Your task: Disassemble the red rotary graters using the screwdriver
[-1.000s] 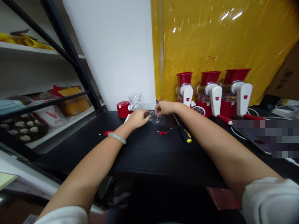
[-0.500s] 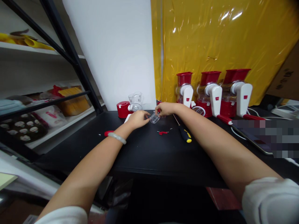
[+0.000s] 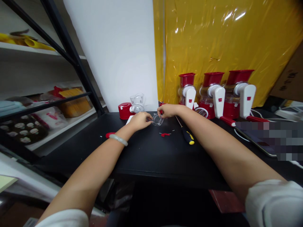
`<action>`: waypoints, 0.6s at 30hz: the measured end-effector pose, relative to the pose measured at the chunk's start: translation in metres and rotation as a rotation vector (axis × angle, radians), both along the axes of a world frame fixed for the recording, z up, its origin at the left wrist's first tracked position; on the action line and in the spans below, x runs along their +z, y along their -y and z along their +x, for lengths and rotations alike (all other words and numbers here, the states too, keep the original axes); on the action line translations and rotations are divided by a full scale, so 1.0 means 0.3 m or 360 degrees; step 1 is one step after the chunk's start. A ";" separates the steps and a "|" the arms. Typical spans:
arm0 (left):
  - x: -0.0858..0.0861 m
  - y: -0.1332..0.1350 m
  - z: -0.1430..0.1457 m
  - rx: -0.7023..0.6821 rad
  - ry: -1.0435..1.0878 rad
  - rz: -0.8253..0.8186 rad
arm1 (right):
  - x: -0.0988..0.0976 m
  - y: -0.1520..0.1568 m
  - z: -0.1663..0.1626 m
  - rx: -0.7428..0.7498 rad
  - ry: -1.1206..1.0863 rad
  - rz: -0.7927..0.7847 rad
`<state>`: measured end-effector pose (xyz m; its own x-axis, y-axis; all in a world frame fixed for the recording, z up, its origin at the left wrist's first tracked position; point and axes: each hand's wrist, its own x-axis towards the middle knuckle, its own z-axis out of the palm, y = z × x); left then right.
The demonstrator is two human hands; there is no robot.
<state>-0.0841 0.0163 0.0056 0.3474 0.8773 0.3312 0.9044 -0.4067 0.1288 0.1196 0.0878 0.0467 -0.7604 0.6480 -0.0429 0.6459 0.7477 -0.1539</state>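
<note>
Between my hands is a clear plastic ring (image 3: 157, 121), its round face turned toward me. My left hand (image 3: 141, 121) pinches its left edge with thumb and fingers. At its upper right edge the fingers of my right hand (image 3: 167, 110) are closed on it. A small red plastic part (image 3: 165, 135) with a thin metal pin lies just in front. To the right rests a screwdriver (image 3: 187, 136) with a black and yellow handle. Behind my left hand stand a red base (image 3: 124, 111) and a clear hopper housing (image 3: 137, 102).
Three red and white rotary graters (image 3: 214, 94) stand along the back right, with a grater drum (image 3: 201, 112) among them. A tablet (image 3: 255, 138) lies at the right on the black table (image 3: 151, 160). A shelf rack (image 3: 71, 63) borders the left.
The clear ring has turned from a tilted, narrow view to a rounder one facing me. Both hands keep hold of it and have barely moved.
</note>
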 end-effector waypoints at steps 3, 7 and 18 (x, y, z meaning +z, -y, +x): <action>0.002 -0.001 0.001 -0.0010 -0.0042 0.0022 | 0.002 0.003 -0.001 0.0007 -0.0003 -0.0017; 0.003 -0.004 0.001 -0.0018 -0.0067 0.0036 | 0.001 0.001 -0.004 0.0010 -0.0004 -0.0007; 0.002 -0.008 -0.001 -0.0013 -0.0105 -0.0033 | -0.021 0.002 -0.017 -0.0076 0.0011 0.0062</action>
